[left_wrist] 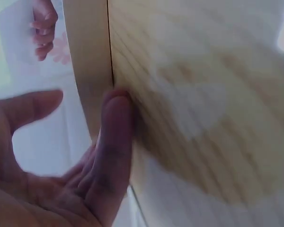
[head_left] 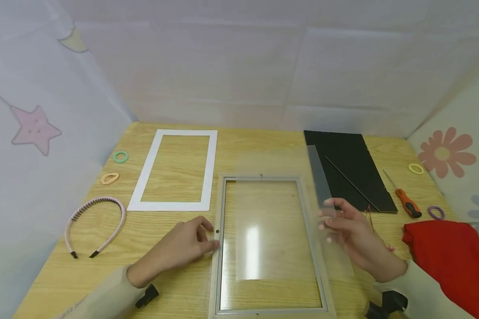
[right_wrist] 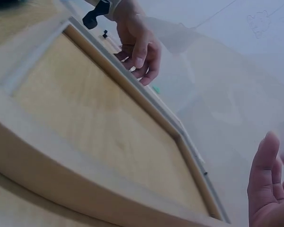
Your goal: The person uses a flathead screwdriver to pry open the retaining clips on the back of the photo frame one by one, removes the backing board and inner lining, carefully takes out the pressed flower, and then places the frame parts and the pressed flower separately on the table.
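My right hand (head_left: 351, 230) pinches a clear sheet (head_left: 271, 230) near its right edge, thumb on one face. The sheet hangs over a pale wooden picture frame (head_left: 215, 274), shifted to the right of it and overlapping the black board. Beside the frame's left rail is my left hand (head_left: 183, 243), fingers loosely bent, with nothing held between them. In the left wrist view, a finger of the left hand (left_wrist: 80, 165) rests against the frame's side. The right wrist view shows the frame's raised rim (right_wrist: 85, 161) close up; the sheet's outline is faint there.
A white mat border (head_left: 143, 186) lies at back left, a black board (head_left: 343, 150) with a thin rod (head_left: 349, 181) at back right. Around them are a pink headband (head_left: 121, 217), hair ties (head_left: 120, 157), an orange screwdriver (head_left: 408, 203) and red cloth (head_left: 447, 252).
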Motion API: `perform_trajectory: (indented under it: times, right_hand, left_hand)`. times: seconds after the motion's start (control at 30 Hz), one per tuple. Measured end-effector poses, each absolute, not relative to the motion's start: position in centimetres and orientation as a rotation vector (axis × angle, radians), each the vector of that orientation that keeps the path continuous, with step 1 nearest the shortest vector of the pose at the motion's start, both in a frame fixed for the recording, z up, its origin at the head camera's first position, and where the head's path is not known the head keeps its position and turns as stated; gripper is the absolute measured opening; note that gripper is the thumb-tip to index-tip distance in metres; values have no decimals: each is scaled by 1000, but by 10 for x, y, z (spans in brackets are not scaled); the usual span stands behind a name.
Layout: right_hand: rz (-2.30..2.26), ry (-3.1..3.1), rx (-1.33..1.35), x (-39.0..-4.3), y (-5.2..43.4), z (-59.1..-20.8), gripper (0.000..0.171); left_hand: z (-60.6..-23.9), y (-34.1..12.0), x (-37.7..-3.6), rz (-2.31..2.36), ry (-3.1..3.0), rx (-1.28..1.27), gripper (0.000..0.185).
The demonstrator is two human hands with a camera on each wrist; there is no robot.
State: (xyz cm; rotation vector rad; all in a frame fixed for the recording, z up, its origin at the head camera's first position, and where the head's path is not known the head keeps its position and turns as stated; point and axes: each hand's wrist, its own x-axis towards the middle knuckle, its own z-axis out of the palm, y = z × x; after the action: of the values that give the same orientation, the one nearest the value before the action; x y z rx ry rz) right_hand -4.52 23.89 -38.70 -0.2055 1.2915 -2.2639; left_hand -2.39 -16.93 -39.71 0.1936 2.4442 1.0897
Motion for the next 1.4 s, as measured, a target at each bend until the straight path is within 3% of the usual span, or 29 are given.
perform_trajectory:
  times: [0.27, 0.5, 0.8, 1.03, 1.17, 1.3, 1.4]
  right_hand:
    - [-2355, 1420, -122, -83, 239, -362, 26]
    - [-2434, 1470, -77, -117, 234, -348, 24]
    - [-2604, 1424, -133, -146, 224, -319, 27]
    - [-2630, 1869, -177, -181, 210, -274, 34]
    - [-2158, 2610, -449, -195, 194, -259, 34]
    - [-1064, 3349, -1111, -208, 174, -267, 37]
    - [-369, 3428, -1578, -218, 160, -288, 36]
  left_hand:
    - [-413, -167, -60, 1338, 2401, -30, 56]
    - [-416, -156, -74, 1235, 2494, 53, 70]
    - [-418, -150, -74, 1257, 2490, 43, 67]
    - [-419, -152, -72, 1219, 2535, 78, 64]
    - [-418, -152, -71, 1198, 2553, 101, 62]
    - [-416, -152, -70, 1202, 2555, 103, 62]
    - [-415, -153, -69, 1205, 2555, 94, 62]
